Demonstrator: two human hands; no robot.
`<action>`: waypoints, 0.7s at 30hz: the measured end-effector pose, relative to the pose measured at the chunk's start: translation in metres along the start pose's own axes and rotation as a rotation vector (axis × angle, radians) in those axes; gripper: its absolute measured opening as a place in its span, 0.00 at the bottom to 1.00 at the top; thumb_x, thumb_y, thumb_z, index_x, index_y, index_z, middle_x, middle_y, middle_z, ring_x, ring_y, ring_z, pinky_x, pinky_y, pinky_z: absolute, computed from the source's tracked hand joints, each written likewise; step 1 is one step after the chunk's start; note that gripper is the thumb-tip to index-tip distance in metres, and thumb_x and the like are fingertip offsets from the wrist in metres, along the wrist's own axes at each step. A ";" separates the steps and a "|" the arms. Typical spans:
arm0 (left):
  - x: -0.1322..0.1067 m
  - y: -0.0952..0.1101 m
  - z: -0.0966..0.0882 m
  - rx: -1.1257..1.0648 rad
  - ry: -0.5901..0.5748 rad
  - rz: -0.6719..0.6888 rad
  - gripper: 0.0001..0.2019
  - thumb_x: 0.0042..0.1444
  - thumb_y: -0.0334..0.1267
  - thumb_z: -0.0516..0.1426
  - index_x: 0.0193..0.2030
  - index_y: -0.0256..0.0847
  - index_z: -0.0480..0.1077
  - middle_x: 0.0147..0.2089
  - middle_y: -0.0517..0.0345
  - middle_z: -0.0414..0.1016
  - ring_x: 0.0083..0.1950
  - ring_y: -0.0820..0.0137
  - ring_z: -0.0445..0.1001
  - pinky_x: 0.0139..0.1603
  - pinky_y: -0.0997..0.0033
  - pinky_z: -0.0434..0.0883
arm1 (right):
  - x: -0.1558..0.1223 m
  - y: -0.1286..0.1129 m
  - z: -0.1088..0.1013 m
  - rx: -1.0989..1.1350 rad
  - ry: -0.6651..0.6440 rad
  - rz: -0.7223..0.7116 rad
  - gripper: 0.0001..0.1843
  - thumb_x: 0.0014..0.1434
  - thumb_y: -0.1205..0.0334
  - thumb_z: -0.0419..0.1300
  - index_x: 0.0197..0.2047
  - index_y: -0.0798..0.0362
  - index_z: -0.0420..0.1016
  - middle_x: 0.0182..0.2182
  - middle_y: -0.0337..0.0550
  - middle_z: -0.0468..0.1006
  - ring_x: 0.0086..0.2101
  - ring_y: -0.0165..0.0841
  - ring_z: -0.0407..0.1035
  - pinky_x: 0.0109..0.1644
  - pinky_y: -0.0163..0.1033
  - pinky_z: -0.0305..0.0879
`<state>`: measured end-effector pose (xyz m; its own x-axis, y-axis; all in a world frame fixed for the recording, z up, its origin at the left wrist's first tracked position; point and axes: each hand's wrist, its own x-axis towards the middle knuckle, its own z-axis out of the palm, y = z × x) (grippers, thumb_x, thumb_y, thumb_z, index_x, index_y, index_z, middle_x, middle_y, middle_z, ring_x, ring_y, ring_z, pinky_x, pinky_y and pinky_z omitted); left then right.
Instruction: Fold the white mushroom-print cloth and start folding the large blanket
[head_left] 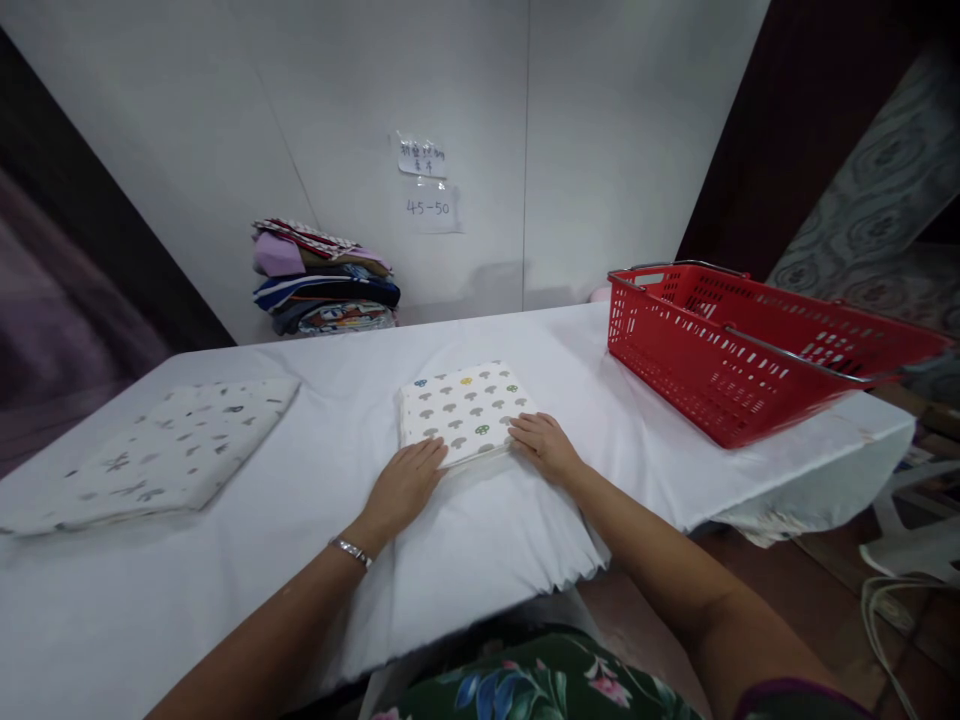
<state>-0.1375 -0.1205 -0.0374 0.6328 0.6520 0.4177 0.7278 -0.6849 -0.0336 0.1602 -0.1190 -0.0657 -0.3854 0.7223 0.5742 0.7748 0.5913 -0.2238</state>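
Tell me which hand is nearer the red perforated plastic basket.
Right. The right hand, left of the basket, touches the near right corner of the folded white mushroom-print cloth; the left hand is farther, at the cloth's near left corner.

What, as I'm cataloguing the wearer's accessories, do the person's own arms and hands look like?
The left hand is ungloved, with a shiny silver-coloured band around its wrist. The right hand is also ungloved, with nothing visible at its wrist. The right arm is bare up to a dark sleeve with purple trim; no left sleeve shows.
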 end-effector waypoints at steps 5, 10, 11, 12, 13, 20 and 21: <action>0.004 0.005 -0.004 -0.028 -0.002 -0.030 0.19 0.62 0.45 0.48 0.54 0.38 0.67 0.56 0.48 0.70 0.58 0.61 0.67 0.56 0.57 0.66 | 0.006 -0.006 -0.006 0.027 -0.024 0.018 0.15 0.64 0.57 0.51 0.51 0.46 0.72 0.52 0.45 0.73 0.55 0.39 0.62 0.57 0.51 0.53; 0.009 0.005 -0.004 -0.031 0.034 -0.053 0.17 0.62 0.45 0.48 0.52 0.42 0.69 0.53 0.51 0.73 0.55 0.62 0.70 0.53 0.58 0.67 | 0.017 -0.012 -0.009 0.030 -0.071 -0.023 0.13 0.64 0.57 0.52 0.49 0.45 0.73 0.52 0.44 0.73 0.55 0.37 0.62 0.58 0.49 0.52; 0.010 0.004 -0.003 -0.029 0.041 -0.056 0.17 0.62 0.45 0.47 0.52 0.42 0.69 0.52 0.51 0.74 0.54 0.62 0.70 0.53 0.58 0.67 | 0.020 -0.014 -0.009 0.029 -0.075 -0.032 0.13 0.63 0.58 0.53 0.49 0.45 0.73 0.51 0.43 0.73 0.55 0.37 0.63 0.58 0.49 0.52; 0.011 0.005 -0.003 -0.030 0.045 -0.057 0.17 0.62 0.44 0.47 0.51 0.42 0.69 0.52 0.51 0.74 0.54 0.62 0.70 0.53 0.58 0.67 | 0.022 -0.015 -0.008 0.027 -0.078 -0.040 0.13 0.63 0.58 0.53 0.49 0.45 0.73 0.51 0.43 0.74 0.55 0.37 0.63 0.57 0.49 0.52; 0.011 0.005 -0.004 -0.032 0.049 -0.057 0.17 0.63 0.44 0.47 0.51 0.42 0.69 0.52 0.51 0.74 0.54 0.62 0.71 0.52 0.58 0.68 | 0.024 -0.016 -0.007 0.025 -0.084 -0.048 0.13 0.63 0.58 0.53 0.49 0.45 0.73 0.51 0.43 0.74 0.55 0.37 0.63 0.57 0.49 0.53; 0.013 0.005 -0.007 -0.043 0.037 -0.064 0.17 0.63 0.43 0.46 0.52 0.41 0.69 0.52 0.52 0.74 0.54 0.62 0.70 0.53 0.58 0.67 | 0.035 -0.022 -0.002 0.064 -0.159 -0.106 0.16 0.63 0.55 0.53 0.51 0.47 0.72 0.51 0.46 0.73 0.54 0.38 0.64 0.56 0.49 0.55; 0.013 0.004 -0.007 -0.043 0.033 -0.057 0.16 0.63 0.42 0.46 0.52 0.41 0.69 0.52 0.52 0.74 0.54 0.63 0.70 0.53 0.58 0.66 | 0.036 -0.022 -0.002 0.075 -0.151 -0.100 0.15 0.63 0.56 0.52 0.50 0.46 0.72 0.51 0.45 0.74 0.53 0.37 0.64 0.56 0.48 0.56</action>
<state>-0.1286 -0.1169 -0.0254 0.5810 0.6798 0.4476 0.7500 -0.6607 0.0299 0.1301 -0.1067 -0.0386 -0.5341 0.7008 0.4729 0.6912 0.6840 -0.2331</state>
